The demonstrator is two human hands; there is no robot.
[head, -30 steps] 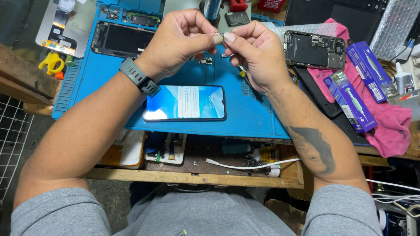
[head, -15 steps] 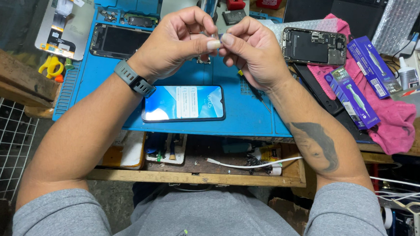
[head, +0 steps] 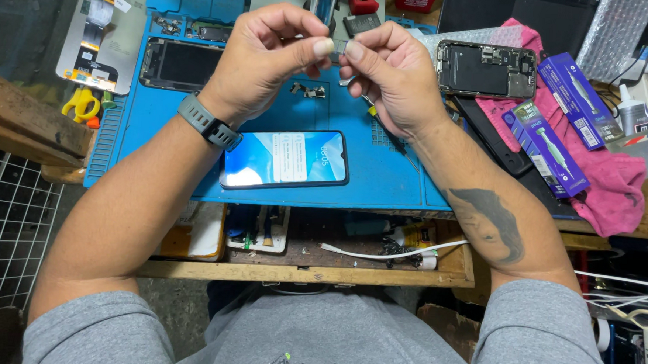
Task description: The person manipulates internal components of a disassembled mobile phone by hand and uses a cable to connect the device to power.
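My left hand [head: 268,57] and my right hand [head: 390,75] are raised together over the blue work mat [head: 156,147]. Both pinch one small grey part [head: 337,48] between thumb and forefinger; it is mostly hidden by the fingertips. Below the hands a phone with a lit screen [head: 284,158] lies flat on the mat. A few tiny metal pieces [head: 308,91] rest on the mat under my hands. My left wrist wears a grey watch band [head: 209,122].
A dark phone screen [head: 181,64] lies at the mat's left. An opened phone body [head: 485,68] sits on a pink cloth [head: 612,182] beside purple tool boxes [head: 547,146]. An open wooden drawer [head: 299,240] with a white cable lies below the mat.
Both hands stay pinched on the small part and have shifted very slightly; the fingertips have turned it a little. The view has tilted down a touch.
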